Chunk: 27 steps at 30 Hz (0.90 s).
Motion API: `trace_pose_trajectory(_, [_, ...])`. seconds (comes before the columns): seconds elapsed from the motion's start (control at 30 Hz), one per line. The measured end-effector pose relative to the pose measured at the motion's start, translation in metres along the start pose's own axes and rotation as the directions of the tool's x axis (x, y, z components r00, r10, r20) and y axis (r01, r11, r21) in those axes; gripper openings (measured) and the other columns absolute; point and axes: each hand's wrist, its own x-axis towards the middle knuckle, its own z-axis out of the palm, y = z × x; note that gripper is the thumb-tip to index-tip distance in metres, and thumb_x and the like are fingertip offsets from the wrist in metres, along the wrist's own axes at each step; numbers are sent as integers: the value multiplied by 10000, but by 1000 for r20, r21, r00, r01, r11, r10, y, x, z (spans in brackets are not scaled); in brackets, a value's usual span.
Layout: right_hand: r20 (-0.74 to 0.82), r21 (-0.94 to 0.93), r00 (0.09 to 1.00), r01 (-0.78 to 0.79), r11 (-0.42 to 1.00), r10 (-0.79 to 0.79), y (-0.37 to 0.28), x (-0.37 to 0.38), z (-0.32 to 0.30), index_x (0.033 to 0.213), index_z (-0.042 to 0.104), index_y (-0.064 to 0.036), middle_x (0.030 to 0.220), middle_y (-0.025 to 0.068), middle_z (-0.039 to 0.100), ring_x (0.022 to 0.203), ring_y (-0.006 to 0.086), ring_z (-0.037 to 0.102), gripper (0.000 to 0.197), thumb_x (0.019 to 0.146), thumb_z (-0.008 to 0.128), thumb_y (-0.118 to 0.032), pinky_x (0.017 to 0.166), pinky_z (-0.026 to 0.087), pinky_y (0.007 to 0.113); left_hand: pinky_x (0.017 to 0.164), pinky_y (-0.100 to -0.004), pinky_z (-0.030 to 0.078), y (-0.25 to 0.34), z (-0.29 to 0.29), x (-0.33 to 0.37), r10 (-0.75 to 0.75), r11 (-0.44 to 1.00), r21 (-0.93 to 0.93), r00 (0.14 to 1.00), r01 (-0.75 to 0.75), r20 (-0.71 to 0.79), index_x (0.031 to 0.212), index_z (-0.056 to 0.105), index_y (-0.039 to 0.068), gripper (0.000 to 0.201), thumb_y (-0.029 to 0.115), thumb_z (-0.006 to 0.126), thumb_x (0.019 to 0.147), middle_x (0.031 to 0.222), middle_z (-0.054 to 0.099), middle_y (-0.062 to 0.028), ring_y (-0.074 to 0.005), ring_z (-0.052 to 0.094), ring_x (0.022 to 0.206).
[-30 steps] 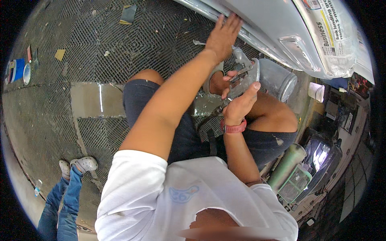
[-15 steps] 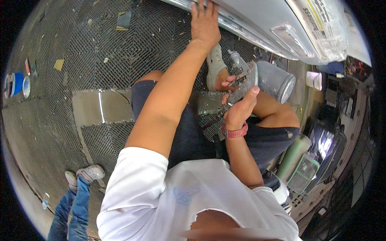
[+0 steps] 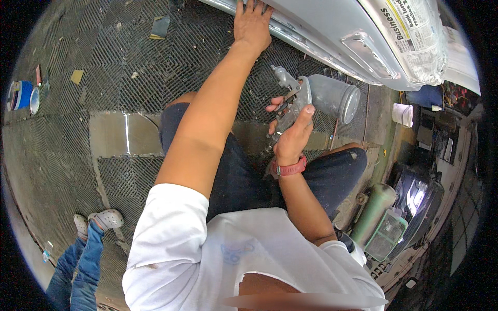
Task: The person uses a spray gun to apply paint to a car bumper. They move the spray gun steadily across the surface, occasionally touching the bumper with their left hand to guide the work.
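A silver-grey car panel (image 3: 321, 26) fills the far right, its lower edge running along the top of the view. My left hand (image 3: 252, 28) lies against that lower edge with its fingers stretched out and somewhat apart; it holds nothing. My right hand (image 3: 294, 139) is wrapped round the handle of a metal spray gun (image 3: 286, 80), its thumb pointing up along the near side. A translucent paint cup (image 3: 328, 97) sticks out from the gun to the right. The gun tilts, its nozzle end toward the far left, apart from the panel.
Newspaper (image 3: 415, 44) under clear plastic covers part of the car. Dark ribbed matting (image 3: 114, 57) covers the floor, with a folded grey sheet (image 3: 160, 27) and blue tape rolls (image 3: 22, 95) on it. Another person's legs (image 3: 88, 259) stand at lower left. A green cylinder (image 3: 374, 210) is at right.
The spray gun in my right hand has moved left and slightly toward the far side. My left hand has slid a little left along the panel's edge. My clog is no longer visible.
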Motion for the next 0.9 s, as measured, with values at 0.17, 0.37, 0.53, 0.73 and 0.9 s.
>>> trace_pose_trajectory(0.17, [-53, 11, 999, 10, 1000, -9, 1, 10, -30, 1256, 649, 12, 1085, 135, 753, 884, 194, 735, 670, 1189, 359, -588, 507, 510, 299, 1329, -731, 61, 49, 0, 7, 0, 994, 112, 987, -18, 160, 1679, 490, 197, 820, 408, 754, 931, 1750, 445, -97, -404, 297, 1665])
trace_pose_trajectory(0.37, [16, 18, 998, 64, 998, -64, -5, 34, -62, 1255, 652, 7, 1085, 135, 754, 882, 187, 734, 671, 1187, 366, -596, 508, 509, 297, 1353, -679, 49, 95, -1, -18, 118, 983, 102, 945, -156, 306, 1797, 225, 205, 1112, 446, 821, 890, 1862, 210, -80, -439, 82, 1715])
trace_pose_trajectory(0.53, [190, 55, 980, 45, 997, -55, -2, 58, -80, 1270, 663, -1, 1090, 123, 755, 884, 178, 732, 669, 1184, 378, -600, 518, 515, 291, 1361, -660, 94, 69, -5, -39, 256, 950, 106, 927, -294, 273, 1804, 164, 211, 1111, 332, 813, 911, 1860, 232, -42, -301, 132, 1728])
trace_pose_trajectory(0.73, [393, 8, 919, 37, 999, -37, 4, 77, -109, 1268, 673, 12, 1105, 129, 764, 907, 162, 740, 685, 1186, 379, -601, 542, 527, 272, 1335, -667, 212, 16, -12, -30, 22, 946, 316, 989, -69, 148, 1787, 215, 220, 999, 353, 766, 964, 1837, 295, -48, -275, 225, 1709])
trace_pose_trajectory(0.9, [344, 31, 939, -28, 999, 15, 14, 72, -125, 1274, 680, 15, 1113, 113, 762, 917, 153, 733, 681, 1184, 388, -594, 560, 524, 275, 1312, -641, 289, -3, 15, -18, -189, 965, 173, 980, 196, -56, 1754, 285, 129, 1024, 480, 791, 936, 1807, 308, -190, -433, 249, 1680])
